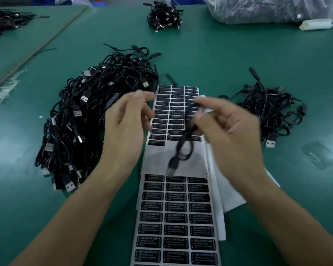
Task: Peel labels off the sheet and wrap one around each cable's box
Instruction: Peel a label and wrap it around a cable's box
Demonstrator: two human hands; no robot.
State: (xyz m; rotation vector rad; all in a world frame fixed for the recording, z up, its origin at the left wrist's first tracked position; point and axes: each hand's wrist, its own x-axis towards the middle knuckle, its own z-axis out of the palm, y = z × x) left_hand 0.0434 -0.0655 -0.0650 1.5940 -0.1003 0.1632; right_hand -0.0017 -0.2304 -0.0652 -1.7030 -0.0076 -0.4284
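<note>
both forearms reach in above the green surface (238,54). the right grip (229,127) pinches a black cable (183,146), whose loop and usb plug dangle, blurred, over the glossy label sheet (177,217) beside a tangled cable heap (81,121). the left grip (125,121) hovers, fingers half curled; it is too blurred to tell if it pinches anything.

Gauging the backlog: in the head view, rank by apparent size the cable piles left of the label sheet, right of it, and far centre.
1. Left pile.
2. Right pile.
3. Far-centre pile, though distance makes its rank against the right pile unsure.
</note>
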